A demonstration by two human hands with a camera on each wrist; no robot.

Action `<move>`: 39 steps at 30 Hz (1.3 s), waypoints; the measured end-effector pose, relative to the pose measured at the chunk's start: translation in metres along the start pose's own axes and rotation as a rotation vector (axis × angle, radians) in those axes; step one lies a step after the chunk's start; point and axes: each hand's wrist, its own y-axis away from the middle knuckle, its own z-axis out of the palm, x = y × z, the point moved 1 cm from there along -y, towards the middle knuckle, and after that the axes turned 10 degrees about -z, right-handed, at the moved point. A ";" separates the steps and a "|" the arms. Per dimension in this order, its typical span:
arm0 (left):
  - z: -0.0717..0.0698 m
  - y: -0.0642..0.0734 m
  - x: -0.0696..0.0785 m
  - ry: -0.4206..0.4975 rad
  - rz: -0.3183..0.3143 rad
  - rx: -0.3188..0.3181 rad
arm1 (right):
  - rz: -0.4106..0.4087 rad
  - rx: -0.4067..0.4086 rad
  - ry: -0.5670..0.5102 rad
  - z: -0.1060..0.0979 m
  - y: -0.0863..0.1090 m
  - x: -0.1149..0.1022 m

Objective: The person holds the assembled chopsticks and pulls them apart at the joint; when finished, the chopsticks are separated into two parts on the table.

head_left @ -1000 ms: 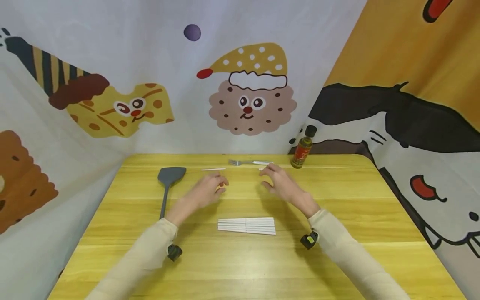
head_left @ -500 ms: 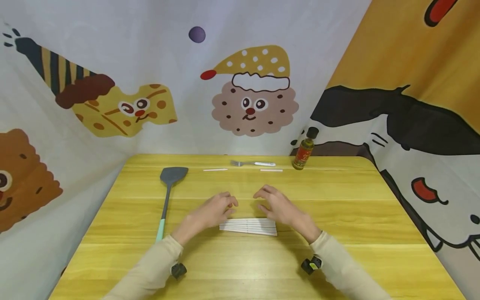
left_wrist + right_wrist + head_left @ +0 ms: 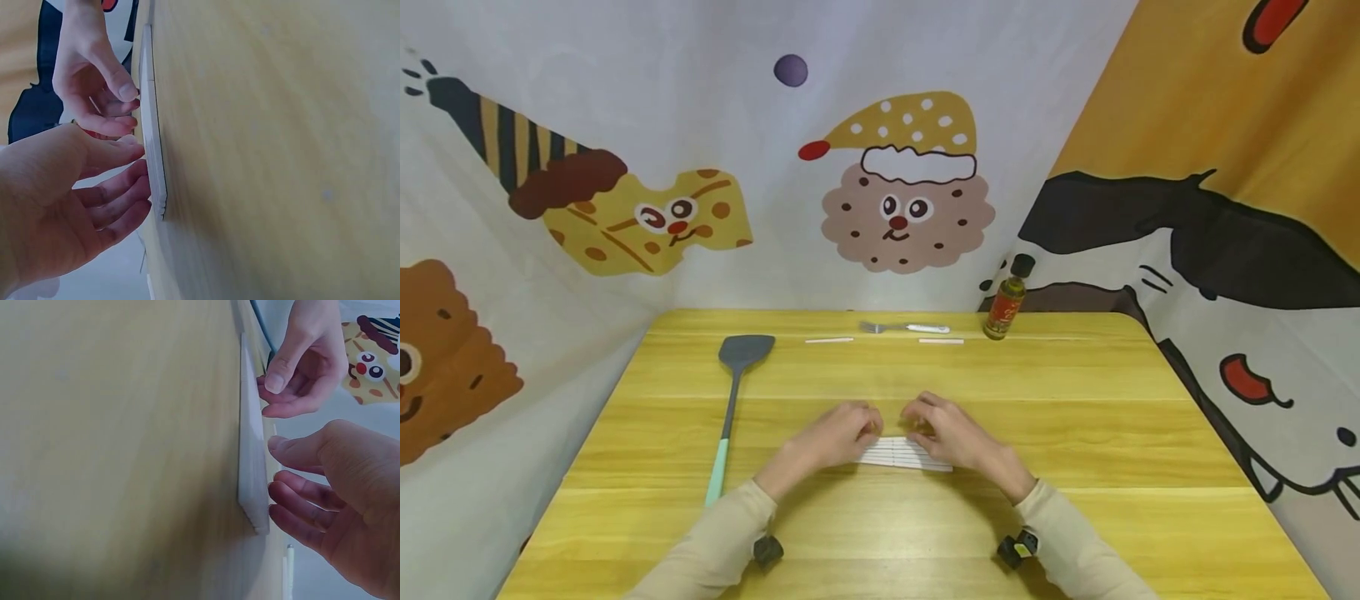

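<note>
My left hand [image 3: 844, 435] and right hand [image 3: 957, 433], loosely bent and gripping nothing, partly hide a row of white sticks [image 3: 895, 452]; fork [image 3: 905, 327] at twelve o'clock.

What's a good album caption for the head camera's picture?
Left hand and right hand over white strips, spatula to the left, bottle farther back.

The counter [image 3: 880, 542] has a wood-grain top and occupies the lower half of the frame; light reflects at bottom centre. A pale printed cloth backdrop [image 3: 700, 58] spans the upper half, with a yellow-orange section [image 3: 1240, 92] at upper right.
</note>
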 end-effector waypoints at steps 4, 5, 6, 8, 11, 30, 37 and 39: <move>0.003 -0.004 -0.001 0.000 -0.016 -0.012 | 0.002 -0.002 0.002 0.003 0.001 0.003; 0.004 -0.005 0.000 -0.003 -0.018 -0.014 | 0.005 -0.004 0.003 0.003 0.001 0.004; 0.005 -0.006 -0.001 -0.005 -0.017 -0.015 | 0.006 -0.003 0.006 0.003 0.001 0.005; 0.006 -0.008 -0.001 -0.010 -0.013 -0.013 | 0.007 0.001 0.017 0.004 0.001 0.006; 0.008 -0.010 -0.001 -0.021 -0.013 -0.007 | 0.000 0.014 0.032 0.005 0.001 0.007; 0.007 -0.013 0.000 -0.046 -0.060 0.020 | -0.122 0.091 0.199 0.012 -0.002 0.013; -0.005 -0.007 0.004 -0.076 -0.049 0.083 | -0.154 0.136 0.237 0.011 -0.005 0.011; -0.008 -0.006 0.005 -0.106 -0.035 0.118 | -0.154 0.141 0.232 0.009 -0.006 0.011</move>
